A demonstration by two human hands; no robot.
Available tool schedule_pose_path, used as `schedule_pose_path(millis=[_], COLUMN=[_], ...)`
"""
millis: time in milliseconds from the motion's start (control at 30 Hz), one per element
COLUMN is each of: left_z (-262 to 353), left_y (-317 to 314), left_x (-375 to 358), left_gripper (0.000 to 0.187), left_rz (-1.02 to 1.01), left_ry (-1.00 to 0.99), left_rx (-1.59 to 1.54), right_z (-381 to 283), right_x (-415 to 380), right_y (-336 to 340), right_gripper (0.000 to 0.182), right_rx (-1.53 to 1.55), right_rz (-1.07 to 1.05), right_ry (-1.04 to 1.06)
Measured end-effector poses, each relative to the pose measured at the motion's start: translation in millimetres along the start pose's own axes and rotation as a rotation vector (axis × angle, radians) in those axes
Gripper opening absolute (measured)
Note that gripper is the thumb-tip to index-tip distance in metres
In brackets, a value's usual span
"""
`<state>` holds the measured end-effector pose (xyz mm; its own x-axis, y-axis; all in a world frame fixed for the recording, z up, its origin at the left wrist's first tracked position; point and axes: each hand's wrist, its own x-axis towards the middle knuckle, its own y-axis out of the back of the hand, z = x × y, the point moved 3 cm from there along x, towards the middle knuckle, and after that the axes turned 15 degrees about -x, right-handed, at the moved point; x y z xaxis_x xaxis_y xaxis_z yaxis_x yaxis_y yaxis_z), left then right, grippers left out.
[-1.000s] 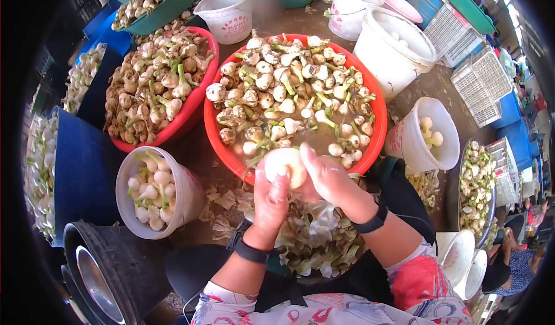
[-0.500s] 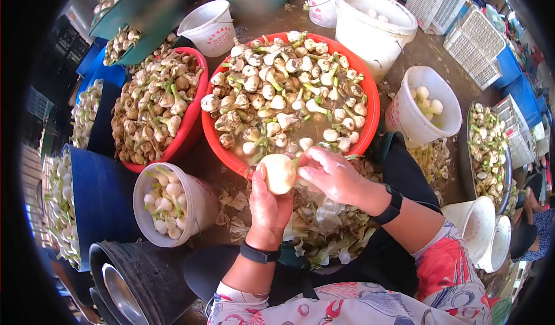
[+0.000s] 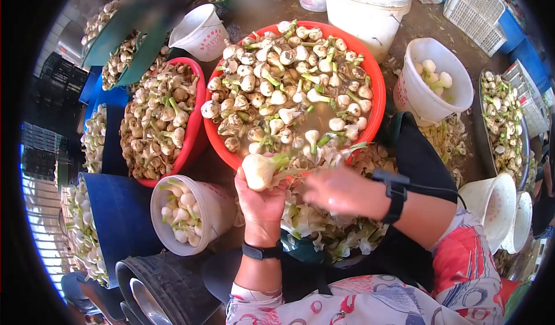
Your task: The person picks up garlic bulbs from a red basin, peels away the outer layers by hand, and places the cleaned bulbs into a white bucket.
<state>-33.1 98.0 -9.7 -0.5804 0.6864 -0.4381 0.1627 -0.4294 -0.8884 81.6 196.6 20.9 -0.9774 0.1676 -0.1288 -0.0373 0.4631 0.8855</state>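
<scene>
In the head view, my left hand (image 3: 263,201) grips a large pale garlic bulb (image 3: 258,172), its short green stem pointing right. My right hand (image 3: 341,192) is just right of the bulb and apart from it, its fingers smeared by motion. Blurred strips of garlic skin (image 3: 332,156) show just above that hand. Beyond both hands stands a red basin (image 3: 378,102) of water with many dirty, unpeeled garlic bulbs (image 3: 272,73). Below them lies a heap of peeled-off skins (image 3: 332,227).
To the left are a white bucket (image 3: 217,206) of peeled bulbs, a second red tub (image 3: 193,137) of garlic and a blue barrel (image 3: 124,221). A white bucket (image 3: 413,97) stands right of the basin. Black buckets (image 3: 165,279) stand at lower left, white crates (image 3: 477,13) at upper right.
My right hand has come away from the bulb, moving right and down. The bulb has tipped in my left hand and its stem now shows. The camera view has shifted slightly.
</scene>
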Motion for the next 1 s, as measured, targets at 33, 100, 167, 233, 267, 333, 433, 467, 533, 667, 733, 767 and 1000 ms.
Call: schedule_pose_path(millis=[33, 100, 167, 233, 267, 333, 433, 467, 533, 667, 733, 767, 1000], left_z=[0, -4, -12, -17, -19, -22, -26, -28, -30, -29, -29, -30, -28], left_y=[0, -4, -7, -4, -3, -4, -4, -6, -8, -1, -1, -3, -13], left_x=[-2, -6, -13, -11, -11, -15, -17, -19, -20, -17, -16, -17, -31], left_gripper=[0.039, 0.039, 0.037, 0.037, 0.037, 0.036, 0.035, 0.033, 0.032, 0.031, 0.031, 0.031, 0.046], left_rz=[0.008, 0.008, 0.008, -0.006, -0.012, 0.035, -0.018, -0.008, 0.003, 0.011, 0.031, 0.07, -0.201], left_ry=[0.011, 0.024, 0.115, 0.172, 0.221, 0.203, 0.294, 0.313, 0.334, 0.372, 0.366, 0.342, 0.191], left_rx=[-0.01, -0.025, -0.011, 0.001, 0.006, 0.046, 0.01, 0.013, 0.016, -0.048, -0.055, -0.031, 0.373], right_z=[11, 6, -7, 7, 11, 8, 4, 4, 6, -1, -7, -9, 15], right_x=[1, 1, -6, 1, 4, 0, -2, -2, -2, -4, -6, -7, -1], right_y=[1, 16, 43, 34, 28, 25, 26, 26, 26, 32, 31, 31, 33], right_gripper=[0.015, 0.016, 0.014, 0.014, 0.015, 0.015, 0.015, 0.016, 0.016, 0.011, 0.01, 0.009, 0.007], right_rx=[-0.044, 0.01, 0.008, 0.043, 0.081, 0.15, 0.111, 0.092, 0.071, -0.017, -0.103, -0.121, 0.452], right_rz=[0.083, 0.319, 0.588, 0.577, 0.555, 0.548, 0.555, 0.552, 0.55, 0.481, 0.437, 0.492, 0.454], right_ry=[-0.083, -0.078, -0.084, -0.01, 0.07, 0.044, 0.055, 0.084, 0.109, 0.175, 0.17, 0.146, -0.209])
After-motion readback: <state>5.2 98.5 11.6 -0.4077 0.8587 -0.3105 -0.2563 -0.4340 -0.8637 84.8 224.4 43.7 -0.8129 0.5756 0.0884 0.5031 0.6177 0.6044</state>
